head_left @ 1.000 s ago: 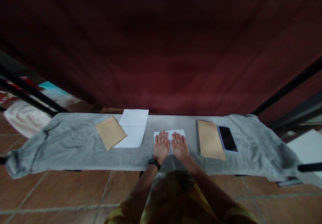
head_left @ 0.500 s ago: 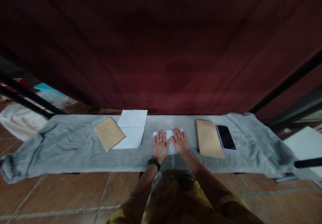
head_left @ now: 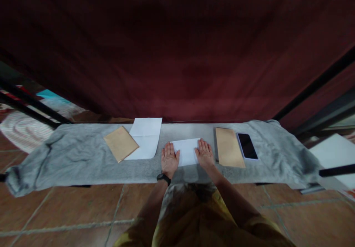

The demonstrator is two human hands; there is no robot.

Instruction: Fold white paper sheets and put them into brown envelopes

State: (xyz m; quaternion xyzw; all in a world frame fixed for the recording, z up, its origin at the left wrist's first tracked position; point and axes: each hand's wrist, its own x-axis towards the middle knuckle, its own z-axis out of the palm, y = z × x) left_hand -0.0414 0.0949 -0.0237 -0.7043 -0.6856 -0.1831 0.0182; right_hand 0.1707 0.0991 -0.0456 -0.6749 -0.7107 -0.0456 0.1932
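A folded white sheet of paper point(head_left: 187, 152) lies on the grey cloth directly in front of me. My left hand point(head_left: 169, 159) rests flat over its left end, fingers stretched out, with a dark watch on the wrist. Over the right end lies my right hand point(head_left: 205, 154), also flat with fingers extended. Left of my hands is a larger white sheet point(head_left: 146, 136) with a crease across it, partly under a brown envelope point(head_left: 121, 143). To the right of my right hand lie brown envelopes point(head_left: 229, 148), seemingly stacked.
A phone point(head_left: 247, 146) lies right of the brown envelopes. The grey cloth point(head_left: 83, 165) covers a long narrow surface, wrinkled at both ends. Behind it hangs a dark red curtain point(head_left: 177, 73). Black bars point(head_left: 310, 88) slant at both sides. Below is a tiled floor point(head_left: 77, 206).
My hands have slid apart across the folded paper, left hand to its left end and right hand to its right end, uncovering its middle. The view has shifted slightly.
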